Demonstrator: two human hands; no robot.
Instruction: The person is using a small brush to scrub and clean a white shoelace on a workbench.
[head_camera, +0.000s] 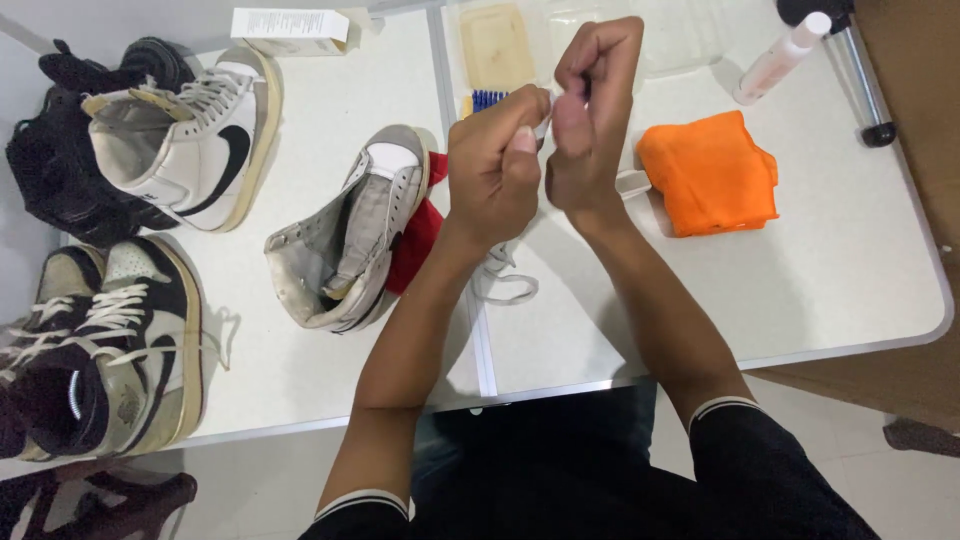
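Both my hands are raised over the middle of the white table, fists close together. My left hand and my right hand pinch a white shoelace between them; its loose end hangs down and loops on the table below my left wrist. A grey and white high-top sneaker with no lace lies on its side just left of my left hand, resting on a red cloth.
A folded orange cloth lies right of my hands. A wooden brush with blue bristles, a white box and a white spray bottle sit at the far edge. Two more sneakers and a black bag are at left.
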